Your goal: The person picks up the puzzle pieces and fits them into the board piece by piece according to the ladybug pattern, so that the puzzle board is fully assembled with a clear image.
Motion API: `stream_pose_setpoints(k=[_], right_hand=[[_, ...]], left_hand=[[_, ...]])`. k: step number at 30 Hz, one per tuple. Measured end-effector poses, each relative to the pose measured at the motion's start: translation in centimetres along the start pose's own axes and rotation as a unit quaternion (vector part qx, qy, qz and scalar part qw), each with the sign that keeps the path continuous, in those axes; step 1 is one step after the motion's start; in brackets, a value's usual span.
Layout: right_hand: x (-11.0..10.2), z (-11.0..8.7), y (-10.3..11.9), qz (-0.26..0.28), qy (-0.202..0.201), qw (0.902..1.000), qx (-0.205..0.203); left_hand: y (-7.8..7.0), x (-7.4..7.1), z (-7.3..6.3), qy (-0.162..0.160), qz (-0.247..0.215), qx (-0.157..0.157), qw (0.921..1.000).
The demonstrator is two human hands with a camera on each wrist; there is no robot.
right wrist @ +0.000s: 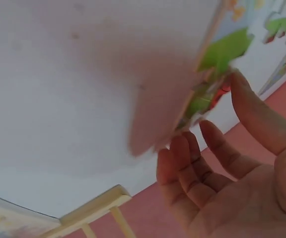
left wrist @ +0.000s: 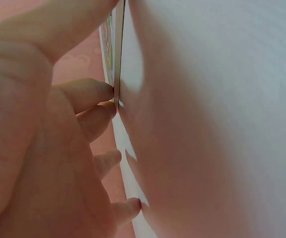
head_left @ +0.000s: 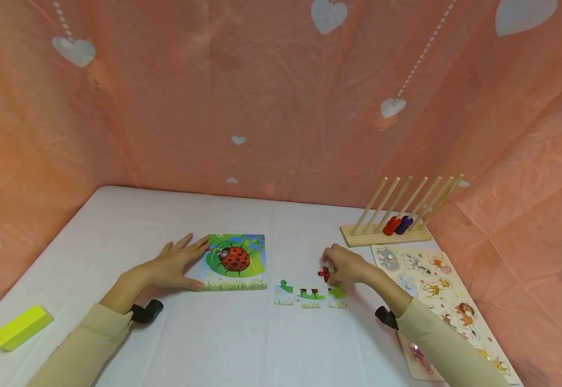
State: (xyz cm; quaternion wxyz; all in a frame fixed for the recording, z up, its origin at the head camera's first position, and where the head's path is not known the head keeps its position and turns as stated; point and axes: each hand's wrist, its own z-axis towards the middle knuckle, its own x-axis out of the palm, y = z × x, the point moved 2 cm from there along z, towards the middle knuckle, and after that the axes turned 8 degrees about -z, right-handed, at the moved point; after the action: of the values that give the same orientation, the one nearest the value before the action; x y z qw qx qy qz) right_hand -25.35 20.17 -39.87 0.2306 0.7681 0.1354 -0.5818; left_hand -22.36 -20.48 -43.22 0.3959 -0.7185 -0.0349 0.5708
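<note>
A square ladybug puzzle board (head_left: pixel 236 260) lies flat left of the table's middle. My left hand (head_left: pixel 171 267) rests at its left side, fingers spread, with the thumb at the lower corner and fingertips (left wrist: pixel 106 91) touching the edge. To the right, my right hand (head_left: pixel 348 264) pinches a red, black and green puzzle piece (right wrist: pixel 202 101) between thumb and fingers. This piece sits right above a green corner piece (head_left: pixel 339 302), partly covered by the hand. Two more pieces, a left corner piece (head_left: pixel 283 297) and a bottom-edge piece (head_left: pixel 311 301), lie in a row beside it.
A wooden peg rack (head_left: pixel 382 238) with a red and a dark blue bead stands at the back right. An animal knob-puzzle board (head_left: pixel 435 274) lies under the right forearm. A yellow block (head_left: pixel 21 328) is at the far left. Pink fabric (head_left: pixel 281 107) encloses the table.
</note>
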Motion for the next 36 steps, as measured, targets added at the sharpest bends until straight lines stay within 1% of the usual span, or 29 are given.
stream_pose_setpoints(k=[4,13,21,25,28,32,36], right_hand=[[0.4,-0.3,-0.3,0.003,-0.015,0.9999,0.004],[0.7,-0.4,-0.4,0.013,-0.025,0.9996,0.01],[0.8,-0.2,-0.4,0.013,-0.045,0.9989,-0.003],[0.7,0.0,-0.4,0.011,-0.053,0.9983,-0.024],[0.6,0.2,-0.5,0.019,-0.054,0.9973,-0.047],[0.3,0.6,-0.5,0.061,-0.052,0.9938,-0.077],[0.2,1.5,-0.4,0.102,-0.04,0.9873,-0.115]], left_hand=[[-0.1,0.0,0.1,0.005,-0.001,-0.001,1.0],[-0.1,0.1,0.2,0.009,0.002,-0.005,0.9999],[-0.3,-0.1,0.0,0.003,-0.003,-0.006,1.0],[-0.3,-0.1,0.0,-0.001,-0.004,-0.008,1.0],[-0.3,-0.1,0.0,-0.001,-0.002,-0.008,1.0],[-0.3,-0.1,0.0,-0.001,0.001,-0.007,1.0],[-0.4,-0.1,0.0,-0.002,-0.001,-0.006,1.0]])
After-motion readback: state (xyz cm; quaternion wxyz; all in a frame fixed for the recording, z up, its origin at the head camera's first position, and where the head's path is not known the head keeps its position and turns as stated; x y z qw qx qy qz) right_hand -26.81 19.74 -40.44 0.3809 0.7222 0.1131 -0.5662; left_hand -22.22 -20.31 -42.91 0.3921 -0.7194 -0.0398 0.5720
